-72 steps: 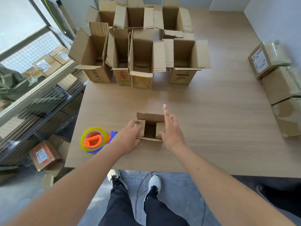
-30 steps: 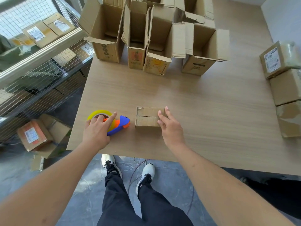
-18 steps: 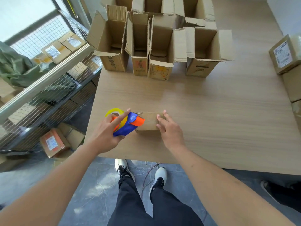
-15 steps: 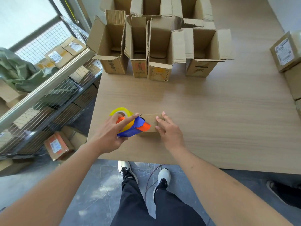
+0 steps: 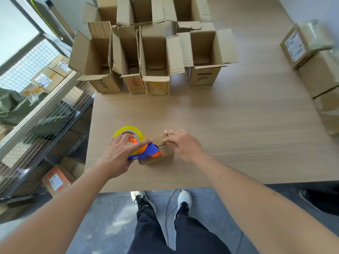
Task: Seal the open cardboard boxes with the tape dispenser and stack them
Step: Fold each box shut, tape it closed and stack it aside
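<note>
A small cardboard box [image 5: 162,153] with its flaps folded shut sits near the front edge of the wooden table [image 5: 229,125]. My right hand [image 5: 183,144] rests on its right side and holds the flaps down. My left hand [image 5: 119,154] grips the tape dispenser [image 5: 139,145], blue and orange with a yellow tape roll. The dispenser's front end touches the box's left top edge. Several open cardboard boxes [image 5: 156,57] stand in rows at the back of the table.
Sealed, tape-wrapped boxes [image 5: 311,57] are stacked along the table's right edge. A wire-mesh rack [image 5: 45,110] with parcels stands left of the table. My legs and white shoes [image 5: 161,200] show below the front edge, on a grey floor.
The small box's flaps were folded shut. My left hand took the tape dispenser from the table and brought it right onto the box's left edge. My right hand stayed on the box.
</note>
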`<action>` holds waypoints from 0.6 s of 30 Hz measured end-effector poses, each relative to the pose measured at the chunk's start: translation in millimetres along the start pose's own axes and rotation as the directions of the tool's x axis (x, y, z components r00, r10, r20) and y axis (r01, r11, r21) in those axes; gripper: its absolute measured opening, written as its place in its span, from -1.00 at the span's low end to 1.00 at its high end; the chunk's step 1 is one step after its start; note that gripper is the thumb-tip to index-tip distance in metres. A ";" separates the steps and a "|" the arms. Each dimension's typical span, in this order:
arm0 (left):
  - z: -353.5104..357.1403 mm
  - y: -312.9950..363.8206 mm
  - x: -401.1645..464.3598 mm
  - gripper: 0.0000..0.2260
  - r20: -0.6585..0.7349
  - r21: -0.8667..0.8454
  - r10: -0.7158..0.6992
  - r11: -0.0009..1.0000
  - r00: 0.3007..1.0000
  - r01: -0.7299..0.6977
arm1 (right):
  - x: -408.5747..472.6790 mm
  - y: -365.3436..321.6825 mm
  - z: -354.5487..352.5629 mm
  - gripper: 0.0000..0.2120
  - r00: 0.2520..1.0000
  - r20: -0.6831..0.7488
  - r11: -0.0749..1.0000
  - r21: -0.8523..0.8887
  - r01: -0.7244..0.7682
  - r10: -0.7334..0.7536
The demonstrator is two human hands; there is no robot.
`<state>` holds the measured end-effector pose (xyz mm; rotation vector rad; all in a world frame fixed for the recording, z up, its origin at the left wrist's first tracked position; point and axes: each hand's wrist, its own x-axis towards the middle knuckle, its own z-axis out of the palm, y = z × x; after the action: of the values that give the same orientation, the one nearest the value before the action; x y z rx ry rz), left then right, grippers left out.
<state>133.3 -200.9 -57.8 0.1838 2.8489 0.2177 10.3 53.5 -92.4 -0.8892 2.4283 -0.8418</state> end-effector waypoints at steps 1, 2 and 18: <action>-0.2 0.5 0.1 0.08 0.002 0.013 0.000 1.000 1.000 0.000 | 2.1 -1.3 -3.8 -0.82 0.997 -0.067 0.999 0.013 0.031 -0.030; -0.1 1.3 0.1 0.08 0.000 0.023 -0.002 1.000 1.000 0.002 | 4.6 -3.1 -6.6 -0.86 0.993 -0.106 0.997 0.062 0.055 -0.048; -0.3 7.1 2.5 0.02 0.040 0.058 -0.025 0.998 0.999 0.023 | 22.3 -11.8 -9.1 -0.75 0.938 0.345 0.800 0.555 -0.227 0.027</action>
<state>131.6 -193.7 -57.0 0.1636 2.8167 0.1252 -5.5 34.6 -81.8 -0.5520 1.7517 -1.1994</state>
